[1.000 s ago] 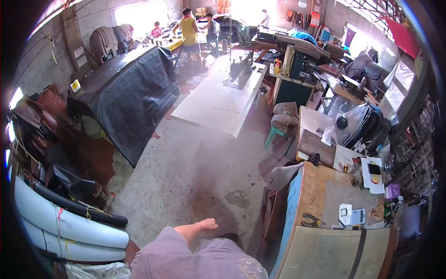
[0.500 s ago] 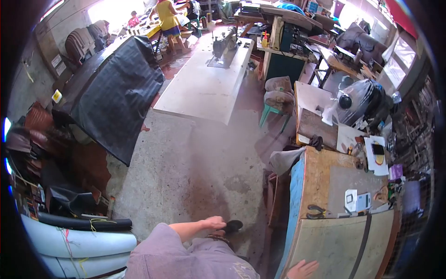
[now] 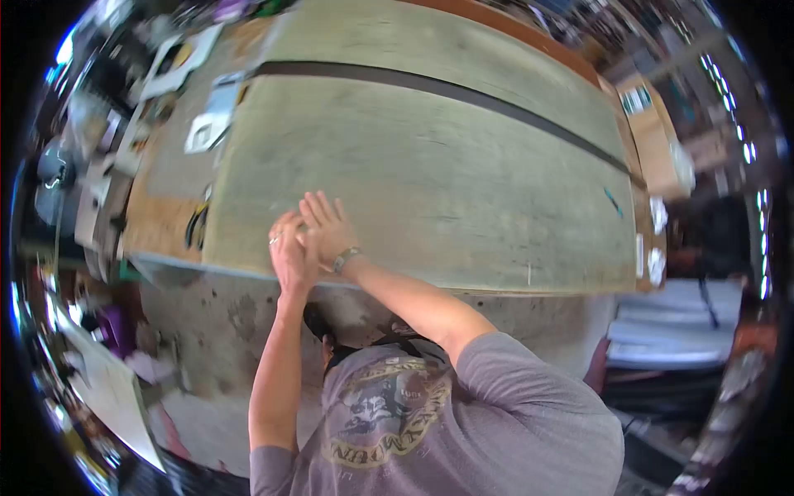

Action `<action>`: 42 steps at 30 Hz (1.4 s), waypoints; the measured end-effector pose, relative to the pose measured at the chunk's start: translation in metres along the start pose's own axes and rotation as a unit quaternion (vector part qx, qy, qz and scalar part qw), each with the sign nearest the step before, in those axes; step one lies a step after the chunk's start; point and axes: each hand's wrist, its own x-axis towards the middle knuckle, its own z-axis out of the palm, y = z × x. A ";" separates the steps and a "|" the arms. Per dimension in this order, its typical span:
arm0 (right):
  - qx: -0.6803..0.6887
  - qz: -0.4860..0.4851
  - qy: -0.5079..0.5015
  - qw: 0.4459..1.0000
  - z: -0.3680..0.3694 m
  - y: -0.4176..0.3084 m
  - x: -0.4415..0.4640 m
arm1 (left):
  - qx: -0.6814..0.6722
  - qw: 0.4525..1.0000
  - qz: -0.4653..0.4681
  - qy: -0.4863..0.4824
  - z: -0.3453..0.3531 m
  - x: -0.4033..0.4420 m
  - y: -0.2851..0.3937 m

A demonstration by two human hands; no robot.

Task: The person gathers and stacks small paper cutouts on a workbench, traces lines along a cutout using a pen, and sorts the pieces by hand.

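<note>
My left hand [image 3: 289,252], with a ring on one finger, meets my right hand [image 3: 330,233] above the near left part of a worn, greenish work board [image 3: 463,182]. The right hand wears a wristwatch [image 3: 347,259], and its fingers are stretched out and apart. The left fingers are loosely bent against the right hand. No object shows in either hand, though the spot where the palms meet is hidden. Left of the hands, pliers [image 3: 197,225] with yellow and black handles lie beside the board.
A long dark strip [image 3: 430,85] crosses the board. A small blue tool [image 3: 612,202] lies toward its right end. White and pale blue items [image 3: 208,131] sit at the left. A cardboard box [image 3: 652,140] stands at the right, with pale rolls [image 3: 674,326] below.
My view has swung right, from the room and sewing machine table to the work board. My hands, apart before, have come together over the board.
</note>
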 end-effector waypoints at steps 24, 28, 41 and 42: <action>-0.142 0.700 0.084 0.695 -0.143 0.458 -0.582 | 0.269 0.963 -0.014 -0.010 0.040 -0.003 0.029; -0.192 0.612 0.126 0.757 -0.113 0.457 -0.537 | 0.294 0.955 -0.039 -0.010 0.051 -0.002 0.030; -0.162 0.470 0.047 0.867 -0.065 0.257 -0.263 | 0.335 0.938 -0.008 -0.082 0.041 0.180 -0.078; -0.163 0.472 0.045 0.865 -0.065 0.258 -0.265 | 0.338 0.937 -0.004 -0.091 0.057 0.189 -0.068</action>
